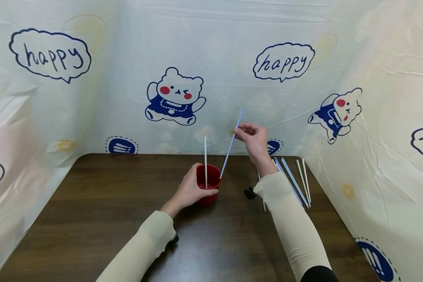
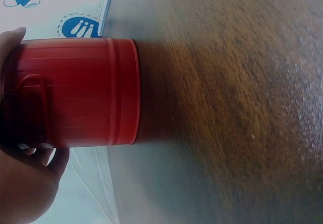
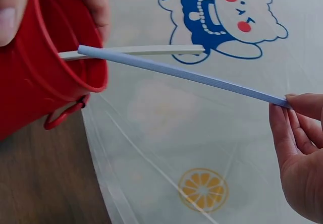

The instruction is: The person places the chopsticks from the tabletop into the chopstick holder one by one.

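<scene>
Your left hand (image 1: 187, 191) holds a red cup (image 1: 208, 201); your right hand (image 1: 255, 141) pinches a blue stick (image 1: 228, 153) beside it.

Your left grip wraps the cup's sides, its far fingers partly hidden; your right grip is closed to a pinch on the stick's upper part. The stick's lower end is at the cup's rim, contact unclear. A white stick (image 1: 205, 154) stands in the cup, its foot hidden by the wall. More sticks (image 1: 304, 182) lie on the table (image 1: 102, 203) at your right, some partly covered by your sleeve (image 1: 296, 227), so you can't count them. The left wrist view cuts off your left hand.
</scene>
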### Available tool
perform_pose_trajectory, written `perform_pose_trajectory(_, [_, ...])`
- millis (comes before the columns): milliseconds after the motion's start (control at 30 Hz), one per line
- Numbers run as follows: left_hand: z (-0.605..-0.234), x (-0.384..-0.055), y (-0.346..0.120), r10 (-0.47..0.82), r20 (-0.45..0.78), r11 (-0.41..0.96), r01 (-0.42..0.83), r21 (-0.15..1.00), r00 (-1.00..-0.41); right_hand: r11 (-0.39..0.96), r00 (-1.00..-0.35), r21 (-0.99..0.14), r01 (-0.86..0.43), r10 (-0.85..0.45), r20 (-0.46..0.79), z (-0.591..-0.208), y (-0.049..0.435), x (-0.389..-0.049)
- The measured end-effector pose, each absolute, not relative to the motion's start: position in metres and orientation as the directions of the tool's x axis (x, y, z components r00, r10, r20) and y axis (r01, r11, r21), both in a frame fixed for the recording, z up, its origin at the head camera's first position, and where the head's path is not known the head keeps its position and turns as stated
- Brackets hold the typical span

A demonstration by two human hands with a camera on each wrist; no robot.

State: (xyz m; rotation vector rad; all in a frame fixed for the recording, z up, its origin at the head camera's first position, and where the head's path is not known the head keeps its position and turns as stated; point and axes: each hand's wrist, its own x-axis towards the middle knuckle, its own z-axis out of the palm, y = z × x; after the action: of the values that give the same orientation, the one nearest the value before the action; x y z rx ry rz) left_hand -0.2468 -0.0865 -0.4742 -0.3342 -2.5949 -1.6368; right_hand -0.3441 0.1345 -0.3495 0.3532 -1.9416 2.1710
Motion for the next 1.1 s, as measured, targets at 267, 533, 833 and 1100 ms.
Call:
perform_pose_trajectory(267, [-0.475,-0.246,-0.086,0.162,0.164,0.413,0.218,0.884,-0.973,-0.048,-0.929,-0.929,-0.368,-0.025,0.369,-0.365,0.125,-0.343])
perform_pose_trajectory(533, [-0.473,-0.246,-0.086,0.164,0.163,0.395,0.216,0.893,-0.973,0.069,-0.898,-0.899,-0.432,-0.122,0.422,-0.378,0.12,-0.339])
perform_pose_trajectory(833, [-0.472,-0.245,-0.085,0.151,0.181,0.404,0.228,0.886,-0.972,0.158,-0.874,-0.863,-0.48,-0.162,0.457,-0.375,0.11,-0.313])
perform_pose_trajectory(1100, [-0.472,-0.246,-0.087,0.16,0.185,0.392,0.235,0.89,-0.97,0.157,-0.885,-0.883,-0.443,-0.238,0.401,-0.394,0.101,-0.311])
